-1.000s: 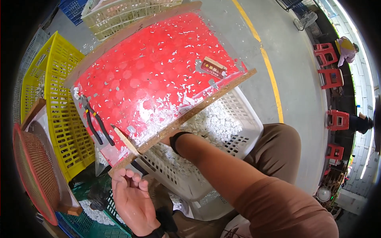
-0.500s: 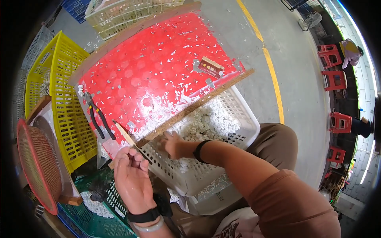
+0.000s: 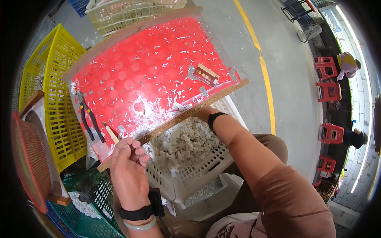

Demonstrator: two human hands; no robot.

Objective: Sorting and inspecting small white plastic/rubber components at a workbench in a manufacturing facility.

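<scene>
My left hand [image 3: 129, 174] is palm up at the near left edge of the red-topped board [image 3: 119, 83]. Its fingers are loosely bent, and nothing shows in them. Beside its fingertips, a narrow wooden-handled tool [image 3: 112, 134] lies at the board's corner. My right hand [image 3: 204, 113] reaches under the board's wooden front edge, at the far side of a white slotted basket [image 3: 194, 180]. Only its wrist side shows; the fingers are hidden. Small pale chunks [image 3: 180, 144] fill much of that basket.
Black-handled pliers [image 3: 90, 119] and a dark red box [image 3: 206, 75] rest on the scrap-strewn board. To the left stand a yellow crate [image 3: 65, 115], a round woven sieve [image 3: 33, 158] and a green basket [image 3: 101, 218]. Red stools [image 3: 329, 92] and people are far right.
My right hand has moved from the basket's left part to its far right, going under the board's edge. My left hand stays nearly in place. The whole view has shifted slightly.
</scene>
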